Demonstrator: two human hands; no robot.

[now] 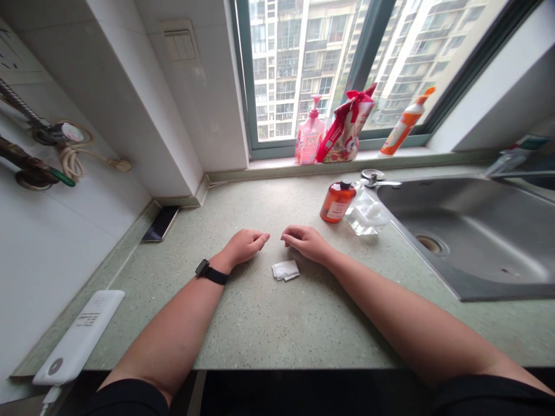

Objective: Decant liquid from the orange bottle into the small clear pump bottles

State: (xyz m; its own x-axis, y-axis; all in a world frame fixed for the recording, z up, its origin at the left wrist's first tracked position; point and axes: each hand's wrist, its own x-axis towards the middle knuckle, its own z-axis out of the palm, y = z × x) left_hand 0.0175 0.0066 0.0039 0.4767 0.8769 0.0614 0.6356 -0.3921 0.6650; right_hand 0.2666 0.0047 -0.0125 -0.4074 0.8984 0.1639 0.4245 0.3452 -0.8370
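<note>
My left hand, with a black watch on its wrist, rests on the countertop with its fingers curled in and the thumb along them. Across a small gap lies my right hand, its fingers loosely bent toward the thumb. I see nothing held in either hand. A folded white tissue lies flat on the counter just below the gap, nearest to the right hand and touched by neither. Beyond the right hand stands an orange bottle with a black cap, beside a clear pump bottle.
A steel sink is set into the speckled counter at right. A phone and a white power bank lie at left. On the windowsill stand a pink pump bottle, a red bag and an orange-white bottle.
</note>
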